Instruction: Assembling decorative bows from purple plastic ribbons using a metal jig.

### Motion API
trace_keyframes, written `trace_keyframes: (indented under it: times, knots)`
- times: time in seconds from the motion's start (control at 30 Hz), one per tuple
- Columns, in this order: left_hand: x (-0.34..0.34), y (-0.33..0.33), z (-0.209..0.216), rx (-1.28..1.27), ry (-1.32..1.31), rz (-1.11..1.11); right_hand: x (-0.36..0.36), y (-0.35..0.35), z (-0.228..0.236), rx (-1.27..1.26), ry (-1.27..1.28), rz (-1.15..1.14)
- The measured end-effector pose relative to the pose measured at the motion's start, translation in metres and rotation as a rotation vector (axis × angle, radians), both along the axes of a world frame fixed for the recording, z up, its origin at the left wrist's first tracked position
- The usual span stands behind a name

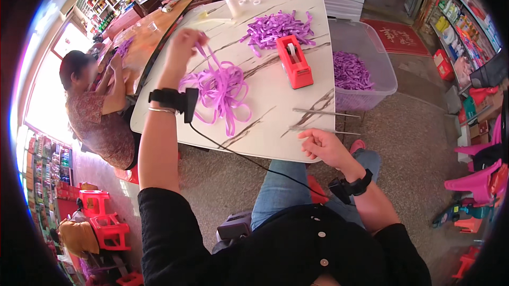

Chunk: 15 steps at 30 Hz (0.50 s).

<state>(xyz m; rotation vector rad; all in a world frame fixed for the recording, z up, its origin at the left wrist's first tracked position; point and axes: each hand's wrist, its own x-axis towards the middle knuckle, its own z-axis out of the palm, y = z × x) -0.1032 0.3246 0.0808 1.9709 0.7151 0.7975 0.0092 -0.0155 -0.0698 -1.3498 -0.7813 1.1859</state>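
Note:
Raised over the table's left side, my left hand (185,47) pinches a strand of purple ribbon (220,87). The strand runs down into a loose, looped heap of the same ribbon on the tabletop. My right hand (323,147) is held at the near right edge of the table with its fingers curled in; whether anything is between them is hidden. Just beyond it, two thin metal rods (321,112) stick out past the table's edge. A red tape dispenser (294,62) with a roll in it stands farther back, beside a pile of short folded purple ribbon pieces (278,28).
A clear plastic bin (374,81) full of purple pieces stands against the right side of the marble-patterned table (265,137). At the back are a white cylinder (232,6) and small white rings. A co-worker (101,105) sits left at a wooden table (154,26). A black cable hangs from my left wrist.

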Motion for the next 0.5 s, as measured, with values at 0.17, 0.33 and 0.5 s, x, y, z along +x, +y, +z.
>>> trace_keyframes:
  times: [0.17, 0.33, 0.5]
  knots:
    - [0.005, 0.016, 0.035, -0.168, -0.574, -0.222, -0.002, 0.001, -0.002, 0.036, -0.012, 0.008]
    - [0.012, 0.006, 0.045, 0.207, 0.140, -0.355, -0.004, -0.004, -0.001, 0.037, -0.093, 0.018]
    - [0.009, -0.040, 0.072, 0.060, -0.352, -0.381, 0.007, 0.004, 0.006, 0.031, -0.003, 0.064]
